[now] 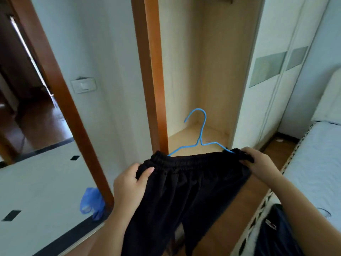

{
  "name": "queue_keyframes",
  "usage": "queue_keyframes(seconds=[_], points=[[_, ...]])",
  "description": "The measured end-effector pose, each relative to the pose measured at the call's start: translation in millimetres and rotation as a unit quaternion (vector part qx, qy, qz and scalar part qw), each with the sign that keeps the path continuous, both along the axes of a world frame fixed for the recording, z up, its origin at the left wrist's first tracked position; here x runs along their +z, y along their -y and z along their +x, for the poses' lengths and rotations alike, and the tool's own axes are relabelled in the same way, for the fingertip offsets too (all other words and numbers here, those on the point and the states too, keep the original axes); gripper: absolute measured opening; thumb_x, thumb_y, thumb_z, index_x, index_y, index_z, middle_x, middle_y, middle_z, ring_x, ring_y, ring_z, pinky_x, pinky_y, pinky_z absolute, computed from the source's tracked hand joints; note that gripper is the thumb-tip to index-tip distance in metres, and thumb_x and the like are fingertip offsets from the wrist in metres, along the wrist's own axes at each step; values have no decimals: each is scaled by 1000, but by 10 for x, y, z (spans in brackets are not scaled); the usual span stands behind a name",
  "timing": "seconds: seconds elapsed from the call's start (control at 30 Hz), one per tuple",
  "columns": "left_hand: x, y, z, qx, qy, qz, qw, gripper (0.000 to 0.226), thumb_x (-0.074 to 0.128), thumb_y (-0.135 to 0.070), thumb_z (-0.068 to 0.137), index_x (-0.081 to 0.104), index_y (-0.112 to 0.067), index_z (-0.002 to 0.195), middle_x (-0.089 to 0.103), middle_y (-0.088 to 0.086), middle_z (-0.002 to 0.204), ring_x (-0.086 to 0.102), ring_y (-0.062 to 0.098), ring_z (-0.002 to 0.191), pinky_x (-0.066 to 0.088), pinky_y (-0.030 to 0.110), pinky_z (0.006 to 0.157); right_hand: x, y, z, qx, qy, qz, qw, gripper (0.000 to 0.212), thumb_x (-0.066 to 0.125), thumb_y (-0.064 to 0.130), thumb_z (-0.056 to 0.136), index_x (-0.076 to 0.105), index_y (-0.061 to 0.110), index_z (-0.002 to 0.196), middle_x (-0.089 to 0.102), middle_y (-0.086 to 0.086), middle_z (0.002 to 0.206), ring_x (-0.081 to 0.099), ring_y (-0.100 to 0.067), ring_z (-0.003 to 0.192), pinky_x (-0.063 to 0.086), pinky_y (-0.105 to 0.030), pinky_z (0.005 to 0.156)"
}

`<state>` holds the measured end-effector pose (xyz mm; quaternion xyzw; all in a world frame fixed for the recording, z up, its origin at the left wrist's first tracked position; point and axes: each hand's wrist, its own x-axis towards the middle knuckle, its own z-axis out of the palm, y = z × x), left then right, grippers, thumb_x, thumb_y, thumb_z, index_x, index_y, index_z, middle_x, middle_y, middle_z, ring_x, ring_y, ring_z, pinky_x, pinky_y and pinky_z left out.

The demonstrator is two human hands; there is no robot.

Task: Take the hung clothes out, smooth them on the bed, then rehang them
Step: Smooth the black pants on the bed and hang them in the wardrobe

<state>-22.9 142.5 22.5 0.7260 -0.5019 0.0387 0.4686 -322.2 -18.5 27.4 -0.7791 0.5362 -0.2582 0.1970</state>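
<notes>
Left hand [129, 182]: thumb and fingers pinch waistband end of black trousers [184, 191].
Right hand [258, 161]: fingers clamped on other end.
Blue hanger [200, 133]: keep waistband taut, level, hook upright.

a home bedroom, open built-in wardrobe [199, 71] with pale wood lining, white sliding wardrobe doors [273, 74] beside it, bed [317, 159] with white quilted cover at right, wall light switch [84, 85], wood-framed doorway [46, 74] onto a tiled hall

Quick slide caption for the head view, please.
Left hand and right hand hold black pants on a blue hanger before the open wardrobe.
</notes>
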Motion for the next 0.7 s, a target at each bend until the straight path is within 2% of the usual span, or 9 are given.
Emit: queue_keyframes(seconds=[0.1, 0.2, 0.3, 0.37, 0.47, 0.57, 0.6, 0.7], points=[[63, 563, -181, -45, 7, -19, 999, 59, 35, -66, 68, 63, -13, 73, 60, -2, 57, 57, 18, 56, 38, 23, 51, 77, 339, -283, -11, -11, -13, 1000, 22, 61, -1, 82, 62, 10, 101, 60, -5, 91, 59, -25, 98, 32, -25, 74], [179, 1113, -411, -81, 38, -54, 994, 52, 40, -63, 72, 59, -15, 68, 57, -2, 52, 54, 18, 49, 36, 24, 46, 217, 639, -592, -47, 33, -24, 998, 22, 60, 0, 84, 60, 3, 106, 59, -7, 92, 56, -24, 95, 33, -24, 76], [331, 1660, -638, -97, 69, -77, 990, 45, 50, -54, 76, 62, -11, 71, 58, -1, 53, 52, 19, 48, 35, 21, 47, 363, 966, -870, -76, 33, -35, 996, 21, 60, 5, 85, 59, 3, 106, 58, -7, 89, 54, -24, 87, 30, -20, 66], [428, 1996, -739, -101, 79, -79, 989, 37, 55, -44, 78, 62, -9, 71, 56, -2, 55, 51, 18, 50, 32, 17, 47, 455, 1179, -1003, -85, 30, -42, 995, 20, 61, 9, 85, 59, 6, 105, 60, -8, 87, 54, -23, 84, 34, -17, 60], [571, 2441, -789, -116, 62, -80, 988, 28, 60, -32, 85, 61, -6, 74, 58, 1, 61, 53, 22, 57, 36, 28, 49, 590, 1418, -1070, -96, 30, -57, 993, 16, 61, 13, 86, 59, 8, 101, 63, -10, 88, 55, -22, 80, 39, -14, 61], [748, 2794, -744, -112, 4, -97, 989, 21, 60, -25, 85, 60, -5, 78, 58, 2, 66, 54, 24, 65, 37, 32, 58, 749, 1589, -998, -94, 41, -85, 991, 19, 60, 14, 86, 60, 6, 103, 65, -14, 91, 58, -28, 84, 42, -29, 71], [804, 2896, -713, -109, -7, -104, 988, 21, 59, -25, 85, 58, -6, 76, 55, 0, 65, 53, 24, 66, 37, 32, 59, 807, 1633, -965, -95, 40, -96, 990, 20, 60, 15, 86, 60, 6, 104, 65, -14, 90, 59, -28, 84, 42, -29, 70], [927, 3134, -607, -117, -21, -117, 986, 21, 59, -25, 86, 58, -6, 77, 56, 3, 68, 54, 26, 69, 43, 39, 64, 936, 1742, -873, -103, 37, -119, 987, 16, 60, 16, 86, 60, 9, 100, 63, -11, 85, 55, -24, 78, 39, -17, 62]])
